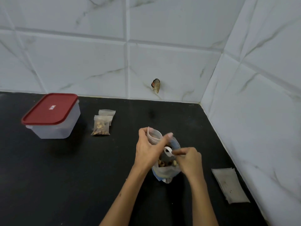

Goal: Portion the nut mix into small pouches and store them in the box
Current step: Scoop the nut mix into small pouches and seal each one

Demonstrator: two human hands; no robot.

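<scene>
A large clear bag of nut mix [164, 170] stands open on the black counter [81, 168] in the middle. My left hand [149, 149] pinches a small clear pouch [154, 135] above the bag's mouth. My right hand [189, 160] grips a white spoon [167, 150] whose bowl sits over the nuts. Two filled small pouches [101, 126] lie overlapping to the left. Further left stands a clear plastic box with a red lid [51, 115], lid on.
A stack of flat empty pouches [229, 185] lies at the right near the wall. Tiled walls close the counter at the back and right. A small dark hook or stub [156, 85] sticks out of the back wall.
</scene>
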